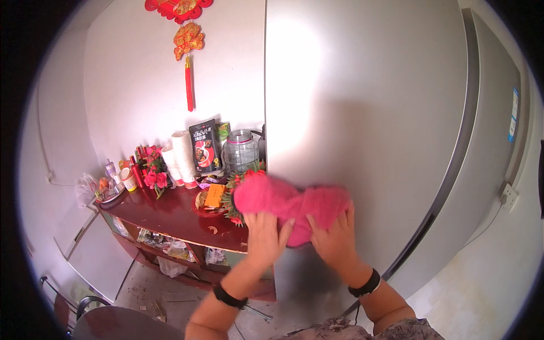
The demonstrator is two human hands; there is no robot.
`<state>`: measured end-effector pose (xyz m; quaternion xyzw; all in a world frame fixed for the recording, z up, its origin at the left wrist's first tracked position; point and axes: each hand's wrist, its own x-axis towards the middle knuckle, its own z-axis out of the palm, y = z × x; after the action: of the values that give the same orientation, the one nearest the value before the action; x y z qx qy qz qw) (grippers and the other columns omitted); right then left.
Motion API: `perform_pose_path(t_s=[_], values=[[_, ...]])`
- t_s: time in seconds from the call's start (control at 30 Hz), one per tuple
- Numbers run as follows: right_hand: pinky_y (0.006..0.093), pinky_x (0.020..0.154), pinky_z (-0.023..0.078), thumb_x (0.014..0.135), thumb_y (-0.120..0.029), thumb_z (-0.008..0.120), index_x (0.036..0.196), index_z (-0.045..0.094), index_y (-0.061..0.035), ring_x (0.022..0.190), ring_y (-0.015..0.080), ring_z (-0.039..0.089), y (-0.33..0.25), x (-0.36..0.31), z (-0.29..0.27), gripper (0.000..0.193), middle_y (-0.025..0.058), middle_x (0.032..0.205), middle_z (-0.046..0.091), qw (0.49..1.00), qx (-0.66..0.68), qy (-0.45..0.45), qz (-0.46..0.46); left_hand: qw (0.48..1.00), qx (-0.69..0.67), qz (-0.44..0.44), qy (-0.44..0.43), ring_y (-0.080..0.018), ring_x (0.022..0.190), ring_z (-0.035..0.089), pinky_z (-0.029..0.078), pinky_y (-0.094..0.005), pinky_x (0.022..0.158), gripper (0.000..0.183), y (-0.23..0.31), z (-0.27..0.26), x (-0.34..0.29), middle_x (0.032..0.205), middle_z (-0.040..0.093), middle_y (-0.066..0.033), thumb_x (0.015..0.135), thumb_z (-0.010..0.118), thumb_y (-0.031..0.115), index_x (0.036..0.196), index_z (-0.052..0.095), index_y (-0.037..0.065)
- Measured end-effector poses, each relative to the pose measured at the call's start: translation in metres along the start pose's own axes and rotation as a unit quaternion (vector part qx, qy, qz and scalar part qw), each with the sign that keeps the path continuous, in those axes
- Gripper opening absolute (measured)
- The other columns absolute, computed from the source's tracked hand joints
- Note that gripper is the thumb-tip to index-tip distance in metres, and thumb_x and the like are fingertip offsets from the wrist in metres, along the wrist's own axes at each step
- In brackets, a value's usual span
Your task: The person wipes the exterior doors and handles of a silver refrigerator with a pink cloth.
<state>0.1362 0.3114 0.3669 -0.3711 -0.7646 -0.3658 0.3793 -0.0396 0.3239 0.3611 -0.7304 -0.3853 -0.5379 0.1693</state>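
A bright pink cloth (pixel 286 198) is bunched in front of the grey refrigerator (pixel 385 124), close to its left edge. My left hand (pixel 264 235) grips the lower left part of the cloth. On the other side, my right hand (pixel 335 238) holds its right part, the fingers curled into the fabric. Whether the cloth touches the refrigerator door I cannot tell. Each wrist wears a black band. Behind the cloth's left end, a wreath-like bunch of red flowers and green leaves (pixel 232 212) is partly hidden.
A dark red cabinet (pixel 170 218) on the left bears a glass jar (pixel 241 150), a black food pouch (pixel 205 146), white paper rolls (pixel 182 156) and an orange box (pixel 215 195). A red tassel ornament (pixel 188 85) hangs above. A dark round seat (pixel 122 326) stands at lower left.
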Motion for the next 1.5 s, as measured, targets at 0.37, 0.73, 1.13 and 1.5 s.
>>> perform_pose_path(t_s=[0.37,0.73,1.13,1.5], values=[[0.0561,0.094,0.027,0.071,-0.032,0.064,0.128,0.045,-0.0203,0.087,0.0376,0.047,0.076,0.200,-0.076,0.062,0.0196,0.085,0.051,0.960,-0.092,0.262,-0.025,0.930,0.136,0.269,0.212,-0.0316,0.113,0.045,0.033,-0.0396,0.096,0.048,0.026,-0.055,0.268,0.117,0.049,-0.0198,0.080,0.054,0.023,0.120,0.043,-0.001],[0.0517,0.099,0.025,0.074,-0.035,0.051,0.120,0.052,-0.0083,0.103,0.0459,0.043,0.066,0.259,-0.089,0.053,0.0320,0.106,0.049,0.946,-0.166,0.222,-0.166,0.939,-0.320,-0.023,0.122,-0.0197,0.103,0.052,0.039,-0.0278,0.087,0.058,-0.014,-0.054,0.244,0.118,0.052,-0.0146,0.089,0.046,0.040,0.130,0.038,-0.001],[0.0574,0.101,0.022,0.064,-0.024,0.064,0.103,0.064,-0.0187,0.093,0.0347,0.045,0.015,0.066,-0.022,0.039,0.0148,0.087,0.052,0.977,0.053,-0.074,-0.193,0.950,-0.232,-0.207,0.018,-0.0384,0.114,0.044,0.034,-0.0384,0.096,0.049,-0.013,0.034,-0.028,0.122,0.044,-0.0273,0.090,0.045,0.023,0.126,0.032,-0.008],[0.0505,0.101,0.027,0.071,-0.017,0.049,0.098,0.059,-0.0052,0.103,0.0289,0.048,-0.037,-0.117,0.054,0.031,0.0120,0.103,0.054,0.946,0.160,-0.186,-0.213,0.897,-0.267,-0.350,0.031,-0.0359,0.118,0.036,0.026,-0.0417,0.100,0.050,-0.010,0.113,-0.232,0.126,0.040,-0.0216,0.084,0.052,0.019,0.126,0.035,-0.003]])
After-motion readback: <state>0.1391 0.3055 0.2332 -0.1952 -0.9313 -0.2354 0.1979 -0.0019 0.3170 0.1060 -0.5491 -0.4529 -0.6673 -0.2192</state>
